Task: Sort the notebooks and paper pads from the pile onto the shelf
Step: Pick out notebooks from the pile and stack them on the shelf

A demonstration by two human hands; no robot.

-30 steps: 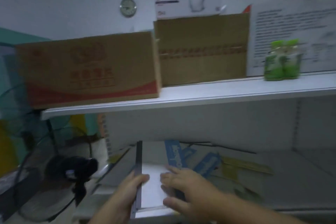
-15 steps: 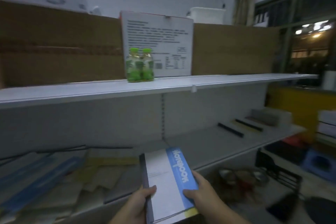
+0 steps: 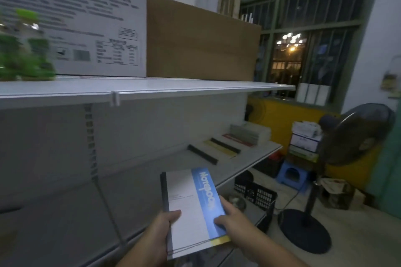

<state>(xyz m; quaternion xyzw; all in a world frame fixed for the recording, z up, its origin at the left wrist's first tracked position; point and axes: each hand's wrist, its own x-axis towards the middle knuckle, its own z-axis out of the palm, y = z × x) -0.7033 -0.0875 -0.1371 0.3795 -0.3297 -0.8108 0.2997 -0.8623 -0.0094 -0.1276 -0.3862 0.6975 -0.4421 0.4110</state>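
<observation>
A white notebook (image 3: 186,208) with a blue stripe and a dark spine hangs in front of me above the lower shelf (image 3: 152,171). My left hand (image 3: 158,234) grips its spine edge, thumb on the cover. My right hand (image 3: 234,221) holds the blue side, thumb on top and fingers underneath. More than one notebook seems stacked in the grip, judging by the layered bottom edge. Farther right on the same shelf lie flat pads with dark spines (image 3: 223,149) and a grey stack (image 3: 247,134).
The upper shelf (image 3: 152,89) carries a white printed box (image 3: 86,17), a brown carton (image 3: 201,43) and blurred green bottles (image 3: 23,54). Right of the shelving stand a pedestal fan (image 3: 351,136), a black crate (image 3: 256,193), a blue stool (image 3: 293,175) and stacked boxes (image 3: 303,138).
My view has swung right along the shelving, away from the pile at the left end. Both hands lifted the notebook off that pile and carried it rightward.
</observation>
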